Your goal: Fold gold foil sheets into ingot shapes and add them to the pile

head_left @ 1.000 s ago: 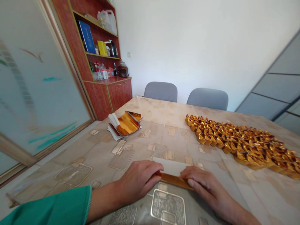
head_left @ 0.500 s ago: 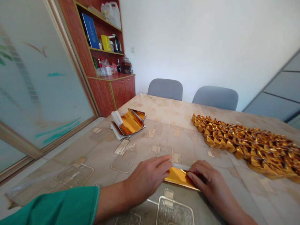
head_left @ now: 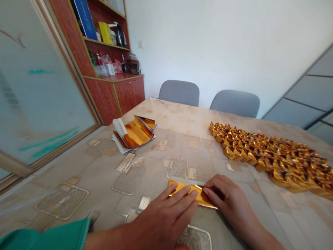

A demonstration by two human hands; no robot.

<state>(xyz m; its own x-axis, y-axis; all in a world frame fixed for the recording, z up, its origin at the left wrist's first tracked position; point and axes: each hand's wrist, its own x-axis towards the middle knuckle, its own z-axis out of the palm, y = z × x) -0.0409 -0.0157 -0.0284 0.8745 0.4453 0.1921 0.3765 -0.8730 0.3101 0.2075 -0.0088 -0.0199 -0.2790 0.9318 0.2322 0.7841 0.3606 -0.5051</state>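
Observation:
A folded strip of gold foil paper (head_left: pixel 202 196) lies on the patterned tablecloth in front of me, with a pale edge along its far side. My left hand (head_left: pixel 170 211) rests flat across its left part, fingers stretched out and slightly spread. At the right end, my right hand (head_left: pixel 230 198) pinches the strip between thumb and fingers. Part of the paper is hidden under both hands. To the right sit several rows of folded gold paper pieces (head_left: pixel 270 156), packed close together. Farther off on the left lies a loose stack of gold foil sheets (head_left: pixel 139 133) with white backing.
The table (head_left: pixel 171 111) is covered with a patterned cloth. Two grey chairs, a left one (head_left: pixel 179 92) and a right one (head_left: pixel 235 103), stand at its far side. A red-brown cabinet (head_left: pixel 128 93) with bottles and a kettle is at the back left, beside a frosted glass door (head_left: pixel 49 104).
My left hand has shifted back toward me and flattened over the strip, uncovering its far left corner. My right hand keeps its pinch. The view has turned slightly right and down.

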